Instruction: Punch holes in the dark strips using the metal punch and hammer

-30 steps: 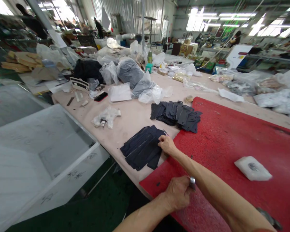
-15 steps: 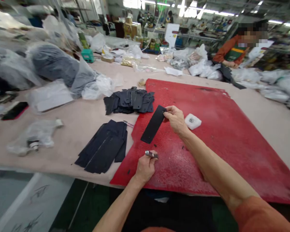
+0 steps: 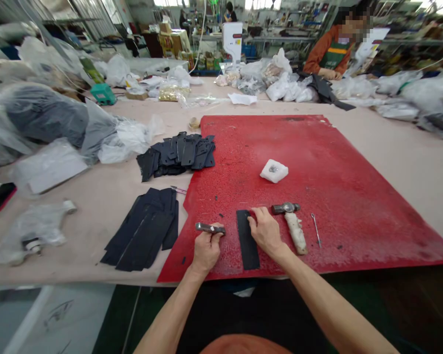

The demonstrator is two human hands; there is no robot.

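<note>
A fanned stack of long dark fabric strips lies on the beige counter, just left of the red rubbery mat. The left hand is closed around a short metal punch. Beside it, the right hand presses fingertips on one dark strip lying flat on the mat. A metal-headed hammer with wrapped handle rests just right.

No text, label, brand, number or sign can be read here; the dark scrawled marks on the white panel at lower left are illegible.
</note>
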